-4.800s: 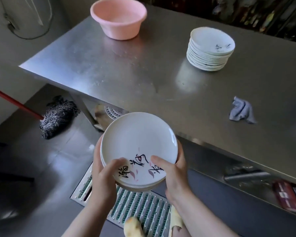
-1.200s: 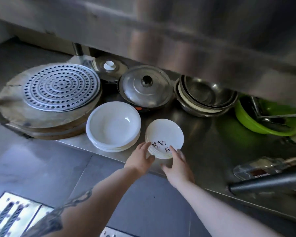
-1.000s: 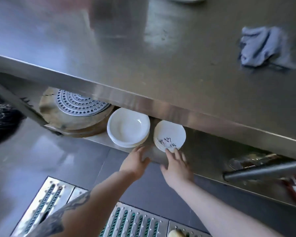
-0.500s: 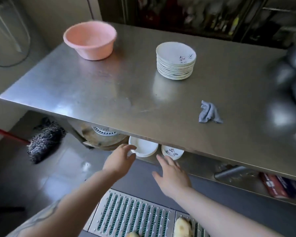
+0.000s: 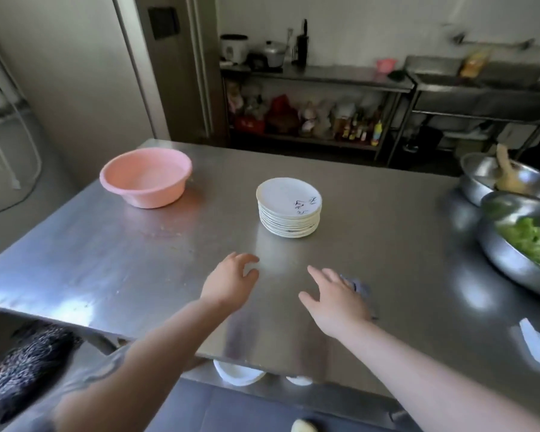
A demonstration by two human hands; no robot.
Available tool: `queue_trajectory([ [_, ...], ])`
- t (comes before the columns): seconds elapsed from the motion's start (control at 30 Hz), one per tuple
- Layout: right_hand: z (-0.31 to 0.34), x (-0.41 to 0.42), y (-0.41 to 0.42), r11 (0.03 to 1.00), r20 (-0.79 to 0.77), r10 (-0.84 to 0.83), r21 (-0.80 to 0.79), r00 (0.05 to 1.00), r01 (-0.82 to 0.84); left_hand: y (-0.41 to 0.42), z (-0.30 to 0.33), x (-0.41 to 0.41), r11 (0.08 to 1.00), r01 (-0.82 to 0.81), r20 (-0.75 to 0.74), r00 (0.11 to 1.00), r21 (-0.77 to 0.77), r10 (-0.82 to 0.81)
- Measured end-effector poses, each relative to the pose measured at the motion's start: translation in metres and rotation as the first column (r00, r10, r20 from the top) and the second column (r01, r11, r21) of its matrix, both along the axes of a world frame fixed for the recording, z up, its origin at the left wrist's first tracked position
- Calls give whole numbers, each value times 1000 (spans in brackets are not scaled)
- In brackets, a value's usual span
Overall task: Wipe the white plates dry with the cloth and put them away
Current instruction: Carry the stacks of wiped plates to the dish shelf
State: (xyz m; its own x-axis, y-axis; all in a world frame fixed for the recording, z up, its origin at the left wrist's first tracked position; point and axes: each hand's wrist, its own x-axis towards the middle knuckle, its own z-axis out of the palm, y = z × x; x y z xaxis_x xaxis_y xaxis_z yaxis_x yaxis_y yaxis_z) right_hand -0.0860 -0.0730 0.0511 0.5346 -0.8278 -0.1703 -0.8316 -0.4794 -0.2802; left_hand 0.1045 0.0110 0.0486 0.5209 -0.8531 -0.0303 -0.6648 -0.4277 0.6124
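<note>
From the head camera, everything I see sits around the stack of white plates (image 5: 289,207), which stands on the steel table (image 5: 106,260) near its middle, the top plate showing dark painted marks. My left hand (image 5: 231,283) hovers over the table on the near side of that stack and a little to its left, fingers loosely curved and spread, holding nothing. My right hand (image 5: 335,299) is on the near side of the stack and a little to its right, fingers straight and fanned, also holding nothing. The grey cloth (image 5: 360,286) lies crumpled on the table just beside my right hand, partly hidden under its outer edge; I cannot tell whether my fingers touch it. To the left of the stack and slightly farther back stands a pink basin (image 5: 145,177), well apart from it. Far to the right of the stack sit two steel bowls, the nearer steel bowl (image 5: 512,251) with green leaves inside. Below the near table edge, in line with the stack, the rims of white dishes (image 5: 237,374) show on a lower shelf. A dark mop head (image 5: 28,363) lies on the floor at the lower left.
</note>
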Motion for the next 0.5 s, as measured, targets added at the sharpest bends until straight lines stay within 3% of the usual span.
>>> queue_trajectory([
  [0.3,13,63,-157,998,17,-6,-57,1000,7,-138,7,61,990,-134,-30,991,-50,133],
  [0.5,5,114,-220,994,24,-106,5,994,106,-194,-6,100,990,-141,-72,987,-4,141],
])
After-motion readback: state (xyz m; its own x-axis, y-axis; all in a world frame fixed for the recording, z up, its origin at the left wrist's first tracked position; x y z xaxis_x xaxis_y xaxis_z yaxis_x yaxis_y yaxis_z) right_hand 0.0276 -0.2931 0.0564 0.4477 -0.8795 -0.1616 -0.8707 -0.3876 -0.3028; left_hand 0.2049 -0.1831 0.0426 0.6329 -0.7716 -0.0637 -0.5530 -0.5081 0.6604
